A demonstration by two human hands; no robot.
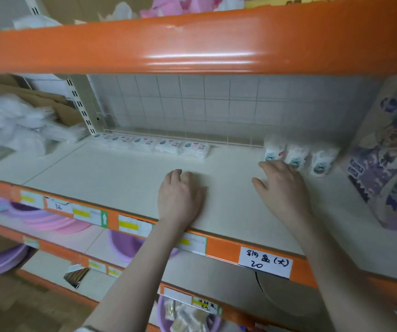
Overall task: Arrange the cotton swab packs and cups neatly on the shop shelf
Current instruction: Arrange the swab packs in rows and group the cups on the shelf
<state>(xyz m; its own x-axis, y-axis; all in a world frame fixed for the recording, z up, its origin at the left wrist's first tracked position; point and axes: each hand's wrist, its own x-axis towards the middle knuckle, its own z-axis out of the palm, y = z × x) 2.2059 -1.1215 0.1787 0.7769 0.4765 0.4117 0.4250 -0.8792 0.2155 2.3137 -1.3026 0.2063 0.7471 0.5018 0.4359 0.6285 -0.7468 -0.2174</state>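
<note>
Swab packs lie in a row at shelf back, by wire grid. 3 cups stand to the right. Left hand flat on shelf, fingers relaxed, empty. Right hand spread, fingertips touching leftmost cup.

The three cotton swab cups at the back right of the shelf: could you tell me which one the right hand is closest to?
The leftmost cup: the right hand's fingertips reach its base, while the middle cup and rightmost cup sit farther right.
</note>
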